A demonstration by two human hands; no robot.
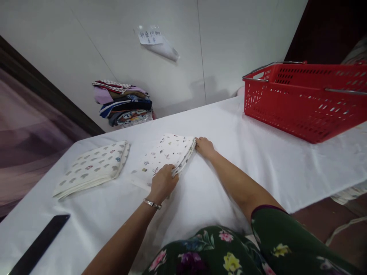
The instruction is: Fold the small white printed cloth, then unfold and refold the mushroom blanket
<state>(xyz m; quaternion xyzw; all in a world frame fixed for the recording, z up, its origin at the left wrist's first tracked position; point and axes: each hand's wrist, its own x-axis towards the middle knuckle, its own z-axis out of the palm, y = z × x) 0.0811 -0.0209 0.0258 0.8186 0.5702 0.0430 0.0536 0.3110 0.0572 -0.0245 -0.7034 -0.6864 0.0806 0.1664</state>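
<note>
A folded white cloth with small coloured prints [164,154] lies in the middle of the white-covered table [229,160]. My left hand [163,183], with a bracelet at the wrist, is closed on the cloth's near edge. My right hand [204,147] pinches the cloth's far right corner with curled fingers. A second folded cloth with grey spots [93,168] lies to the left, apart from both hands.
A red plastic basket [304,101] with metal handles stands at the back right. A pile of folded coloured fabrics [123,103] sits by the wall at the back left. A dark flat strip [40,244] lies near the front left edge. A paper note [150,37] hangs on the wall.
</note>
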